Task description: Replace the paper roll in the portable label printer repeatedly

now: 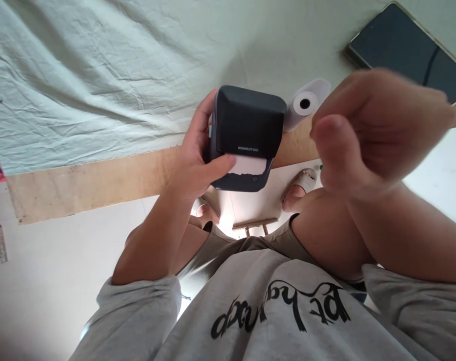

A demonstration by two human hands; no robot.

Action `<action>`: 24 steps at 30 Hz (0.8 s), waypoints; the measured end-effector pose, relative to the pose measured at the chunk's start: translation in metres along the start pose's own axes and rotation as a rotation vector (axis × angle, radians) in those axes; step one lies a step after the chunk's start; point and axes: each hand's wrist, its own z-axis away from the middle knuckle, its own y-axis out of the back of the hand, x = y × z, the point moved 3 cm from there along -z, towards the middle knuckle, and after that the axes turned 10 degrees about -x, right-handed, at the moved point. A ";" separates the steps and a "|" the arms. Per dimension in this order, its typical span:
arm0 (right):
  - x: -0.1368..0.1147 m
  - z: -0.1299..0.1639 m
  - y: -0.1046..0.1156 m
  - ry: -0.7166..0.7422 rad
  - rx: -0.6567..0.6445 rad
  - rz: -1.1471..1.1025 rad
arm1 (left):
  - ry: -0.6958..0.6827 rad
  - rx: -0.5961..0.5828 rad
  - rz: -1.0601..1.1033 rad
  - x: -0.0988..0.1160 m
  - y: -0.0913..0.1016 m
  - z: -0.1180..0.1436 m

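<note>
A small dark label printer marked NIIMBOT is gripped in my left hand. My left thumb presses on a strip of white paper that comes out of its front slot and ends in a ragged edge. To the right of the printer lies a roll of white paper with a dark core, its loose end spread behind it. My right hand hovers just right of the roll, nearer the camera and a little blurred. Its fingers are curled with the thumb against them; whatever they may hold is hidden.
A smartphone lies at the upper right on a pale green cloth. The cloth covers a table with a bare wooden edge. Below are my legs and feet, and a wooden bar near the floor.
</note>
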 end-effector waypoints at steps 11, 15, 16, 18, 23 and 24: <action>0.018 -0.011 -0.033 -0.192 -0.375 -0.122 | 0.105 0.108 -0.019 0.000 -0.003 0.001; 0.017 -0.012 -0.033 -0.188 -0.399 -0.126 | 0.058 0.108 0.010 0.005 -0.006 0.001; 0.017 -0.012 -0.034 -0.195 -0.413 -0.117 | 0.045 0.108 0.021 0.005 -0.006 0.001; 0.019 -0.013 -0.035 -0.219 -0.444 -0.087 | 0.036 0.107 0.034 0.004 -0.006 0.001; 0.022 -0.016 -0.036 -0.278 -0.520 -0.034 | 0.026 0.076 0.050 0.001 -0.004 0.000; 0.023 -0.016 -0.036 -0.296 -0.535 -0.028 | 0.027 0.070 0.047 0.001 -0.003 0.000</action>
